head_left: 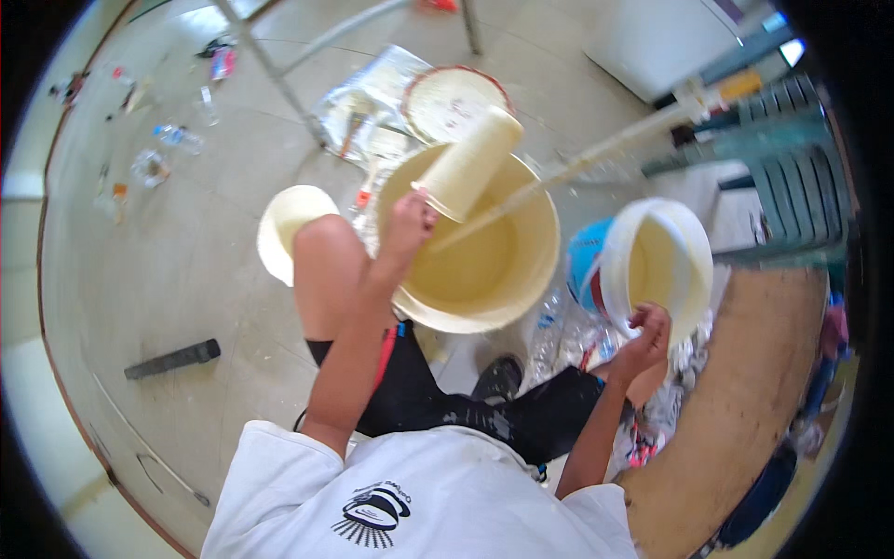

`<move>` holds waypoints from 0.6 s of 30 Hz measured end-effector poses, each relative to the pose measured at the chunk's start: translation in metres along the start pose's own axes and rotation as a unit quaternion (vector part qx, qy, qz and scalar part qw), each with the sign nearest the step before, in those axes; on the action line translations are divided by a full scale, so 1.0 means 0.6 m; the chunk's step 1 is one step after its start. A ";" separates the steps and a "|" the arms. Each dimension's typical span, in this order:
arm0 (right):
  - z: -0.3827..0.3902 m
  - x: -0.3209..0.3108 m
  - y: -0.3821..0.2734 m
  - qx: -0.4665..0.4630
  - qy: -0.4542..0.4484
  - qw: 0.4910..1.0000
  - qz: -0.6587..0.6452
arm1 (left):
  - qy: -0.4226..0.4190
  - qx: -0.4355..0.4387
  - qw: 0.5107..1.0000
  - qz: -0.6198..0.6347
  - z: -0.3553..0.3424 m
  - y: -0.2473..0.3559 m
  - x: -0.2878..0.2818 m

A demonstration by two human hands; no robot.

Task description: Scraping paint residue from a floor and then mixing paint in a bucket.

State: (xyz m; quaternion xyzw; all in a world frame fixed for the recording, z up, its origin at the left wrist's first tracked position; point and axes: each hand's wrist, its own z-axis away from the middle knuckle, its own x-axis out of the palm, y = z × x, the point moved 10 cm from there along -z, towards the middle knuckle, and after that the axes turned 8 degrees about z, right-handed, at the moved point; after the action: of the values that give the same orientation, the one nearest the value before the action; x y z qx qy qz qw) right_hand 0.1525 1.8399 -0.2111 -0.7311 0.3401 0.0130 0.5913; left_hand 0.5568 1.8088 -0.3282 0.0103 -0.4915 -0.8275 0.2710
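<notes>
My left hand (410, 224) is closed on a tall cream plastic container (473, 160), tilted over a large round tub (551, 252). Inside the tub is pale yellow paint-like liquid (475, 265). A long pole (596, 154), coated pale toward its lower end, slants from the upper right into the tub. My right hand (644, 343) has its fingers curled in front of the near rim of a blue and white bucket (587, 265); whether they grip anything is hidden. The bucket's inside is coated pale yellow.
A cream pail (270, 244) stands by my left knee. Beyond the tub lie a paint-smeared round lid (456, 98) and a silvery sheet (340, 112). Plastic bottles (177, 138) litter the floor. Green stacked chairs (792, 191) and a brown board (736, 410) are at right; metal legs (270, 70) rise behind.
</notes>
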 end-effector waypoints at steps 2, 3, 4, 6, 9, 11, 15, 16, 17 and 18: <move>0.006 0.103 -0.038 -0.029 -0.067 0.997 -0.038 | 0.000 -0.001 1.000 0.011 0.000 -0.014 0.004; 0.016 0.156 -0.060 -0.052 -0.123 0.989 -0.056 | -0.003 0.001 1.000 0.015 0.001 -0.020 0.004; 0.025 0.190 -0.072 -0.062 -0.133 0.987 -0.070 | -0.001 0.001 0.999 0.033 0.002 -0.024 0.003; 0.054 0.256 -0.094 -0.115 -0.143 0.981 -0.068 | 0.004 0.013 0.999 0.048 -0.001 -0.023 -0.013; 0.095 0.306 -0.060 -0.087 -0.157 0.984 -0.017 | -0.027 0.058 0.989 0.131 -0.018 -0.037 -0.019; 0.096 0.297 -0.040 -0.101 -0.159 0.982 -0.003 | -0.028 0.061 0.993 0.093 -0.016 -0.028 -0.001; 0.094 0.298 -0.031 -0.057 -0.140 0.989 0.013 | -0.011 0.081 0.995 0.053 -0.009 -0.004 -0.004; 0.090 0.294 -0.024 -0.054 -0.135 0.989 0.014 | -0.028 0.102 0.994 0.038 -0.014 -0.001 0.006; 0.091 0.296 -0.020 -0.058 -0.142 0.988 0.008 | -0.019 0.108 0.993 0.040 -0.013 0.003 0.003; 0.090 0.294 -0.014 -0.045 -0.139 0.989 -0.008 | -0.006 0.122 0.992 0.018 -0.011 0.009 0.000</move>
State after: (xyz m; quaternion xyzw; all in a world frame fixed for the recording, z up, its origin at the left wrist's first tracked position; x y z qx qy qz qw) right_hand 0.3129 1.8028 -0.2946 -0.7507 0.2478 0.1244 0.5996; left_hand 0.5612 1.8013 -0.3271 0.0295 -0.5903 -0.7565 0.2798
